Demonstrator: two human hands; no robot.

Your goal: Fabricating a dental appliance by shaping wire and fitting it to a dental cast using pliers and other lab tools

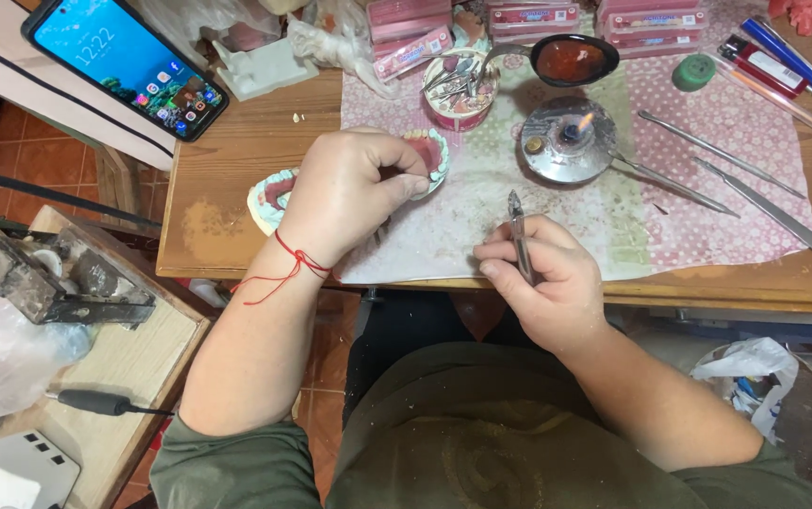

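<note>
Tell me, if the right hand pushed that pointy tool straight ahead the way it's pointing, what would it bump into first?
Probably the small lit burner. The right hand aims its metal tool up across the pink cloth; depth is unclear, so it might pass beside it.

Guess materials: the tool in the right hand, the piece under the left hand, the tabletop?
Tool in the right hand: looks like metal, grey and shiny, with a thin pointed tip. Denture model under the left hand: pink gums, probably wax or acrylic, on a pale, matte base, maybe plaster. Tabletop: wood, brown, grain visible, worn pale patch.
</note>
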